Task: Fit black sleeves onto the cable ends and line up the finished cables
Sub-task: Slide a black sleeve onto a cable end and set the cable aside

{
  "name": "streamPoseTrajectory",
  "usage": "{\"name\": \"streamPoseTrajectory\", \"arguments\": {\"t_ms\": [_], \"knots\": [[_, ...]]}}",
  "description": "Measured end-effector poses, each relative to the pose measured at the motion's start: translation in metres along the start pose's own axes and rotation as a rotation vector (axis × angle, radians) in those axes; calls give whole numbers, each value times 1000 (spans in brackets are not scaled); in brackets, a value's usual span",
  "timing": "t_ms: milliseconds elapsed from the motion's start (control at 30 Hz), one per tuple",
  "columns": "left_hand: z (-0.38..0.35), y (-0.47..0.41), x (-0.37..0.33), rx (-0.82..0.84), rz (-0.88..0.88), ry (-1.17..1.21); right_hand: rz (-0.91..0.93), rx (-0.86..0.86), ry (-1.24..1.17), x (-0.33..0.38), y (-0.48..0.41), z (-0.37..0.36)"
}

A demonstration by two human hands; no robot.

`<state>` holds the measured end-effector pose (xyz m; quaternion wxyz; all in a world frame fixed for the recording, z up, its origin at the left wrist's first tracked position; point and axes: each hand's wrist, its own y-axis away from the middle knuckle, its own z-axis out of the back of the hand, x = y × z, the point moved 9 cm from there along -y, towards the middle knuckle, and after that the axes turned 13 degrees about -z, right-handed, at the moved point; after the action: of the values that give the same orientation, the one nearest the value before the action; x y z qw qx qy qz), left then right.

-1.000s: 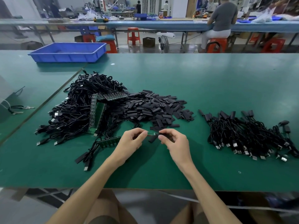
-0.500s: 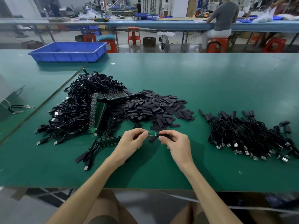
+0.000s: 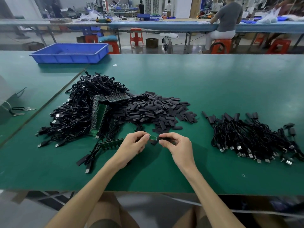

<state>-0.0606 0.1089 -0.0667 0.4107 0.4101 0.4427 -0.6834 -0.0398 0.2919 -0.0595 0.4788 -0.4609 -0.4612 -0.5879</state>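
My left hand [image 3: 133,145] pinches the small green board end of a cable [image 3: 153,137] just above the green table. Facing it, my right hand [image 3: 176,144] pinches a black sleeve [image 3: 164,138] whose open end meets the board's tip. A heap of loose black sleeves [image 3: 158,111] lies right behind my hands. To the left is a tangled pile of unsleeved black cables [image 3: 82,112] with green board strips [image 3: 98,116] among them. On the right, finished cables [image 3: 253,137] lie side by side with sleeved ends pointing away.
A short green board strip [image 3: 111,143] and a loose cable [image 3: 89,158] lie left of my left hand. A blue tray [image 3: 69,53] stands at the back left. Beyond the table, a person sits at another bench [image 3: 228,18] among red stools.
Both hands stay in nearly the same place. The gap between sleeve and green board end has closed slightly.
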Motion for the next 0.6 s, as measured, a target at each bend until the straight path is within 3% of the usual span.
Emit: {"name": "streamPoseTrajectory", "arguments": {"t_ms": [600], "knots": [[2,-2,-4,-3,-2,23,69,3,10,5,-1,-1]]}}
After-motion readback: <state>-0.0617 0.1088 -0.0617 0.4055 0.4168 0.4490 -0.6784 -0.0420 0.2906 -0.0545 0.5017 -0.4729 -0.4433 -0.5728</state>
